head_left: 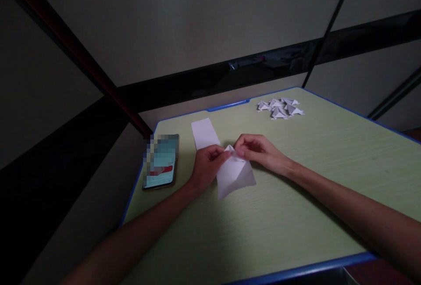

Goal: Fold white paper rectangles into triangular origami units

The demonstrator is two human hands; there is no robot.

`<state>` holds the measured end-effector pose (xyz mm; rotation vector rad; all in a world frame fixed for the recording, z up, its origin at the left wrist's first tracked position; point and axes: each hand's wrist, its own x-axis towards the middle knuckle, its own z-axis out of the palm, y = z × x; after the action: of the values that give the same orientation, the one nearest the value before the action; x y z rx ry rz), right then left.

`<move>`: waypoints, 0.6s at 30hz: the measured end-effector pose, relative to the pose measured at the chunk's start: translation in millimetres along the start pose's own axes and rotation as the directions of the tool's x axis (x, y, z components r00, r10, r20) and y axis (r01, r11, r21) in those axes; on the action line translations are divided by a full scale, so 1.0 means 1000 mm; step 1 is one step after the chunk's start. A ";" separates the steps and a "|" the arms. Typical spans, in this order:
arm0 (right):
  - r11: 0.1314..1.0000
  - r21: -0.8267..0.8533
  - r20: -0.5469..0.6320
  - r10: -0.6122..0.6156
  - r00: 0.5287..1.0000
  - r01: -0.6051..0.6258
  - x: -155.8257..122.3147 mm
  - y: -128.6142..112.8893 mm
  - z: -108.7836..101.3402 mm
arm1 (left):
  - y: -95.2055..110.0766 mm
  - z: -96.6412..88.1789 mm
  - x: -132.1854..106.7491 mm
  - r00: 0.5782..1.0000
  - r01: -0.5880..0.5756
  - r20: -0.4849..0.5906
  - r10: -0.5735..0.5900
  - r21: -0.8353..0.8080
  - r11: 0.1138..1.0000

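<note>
A partly folded white sheet of paper (234,175) lies on the green table (296,197), a little left of its middle. My left hand (206,165) pinches the paper's top corner from the left. My right hand (259,150) pinches the same corner from the right, fingers curled. Both hands meet at the peak of the fold, and the paper's lower part spreads out towards me.
A flat white paper strip (204,133) lies just beyond my left hand. A phone (161,161) with a lit screen rests near the table's left edge. Several small folded paper figures (279,108) sit in a pile at the far right. Dark bars cross the wall behind.
</note>
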<state>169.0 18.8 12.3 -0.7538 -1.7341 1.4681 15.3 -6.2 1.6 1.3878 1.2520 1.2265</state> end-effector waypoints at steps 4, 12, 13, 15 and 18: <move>0.998 -0.005 -0.002 0.061 0.998 -0.061 0.001 0.002 0.005 | 0.001 0.000 0.000 0.999 -0.028 -0.035 0.028 -0.002 1.000; 0.999 0.047 -0.037 0.015 0.999 -0.013 0.001 0.002 0.005 | 0.001 -0.001 -0.001 0.999 -0.051 -0.021 0.050 -0.019 0.999; 0.999 0.032 -0.031 0.000 1.000 0.001 0.001 0.003 0.005 | 0.002 -0.001 -0.001 0.998 -0.058 -0.009 0.058 -0.015 0.998; 0.999 -0.018 -0.018 -0.036 0.999 0.036 0.000 0.004 0.006 | 0.003 -0.001 -0.001 0.996 -0.087 0.009 0.087 0.002 0.996; 0.989 -0.118 -0.005 -0.091 0.996 0.090 -0.002 0.006 0.007 | 0.004 0.000 -0.001 0.991 -0.135 0.028 0.134 0.049 0.990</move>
<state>163.9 14.5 5.6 -0.7322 -1.8348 1.3084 15.4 -7.4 5.2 1.5407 1.1956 1.2725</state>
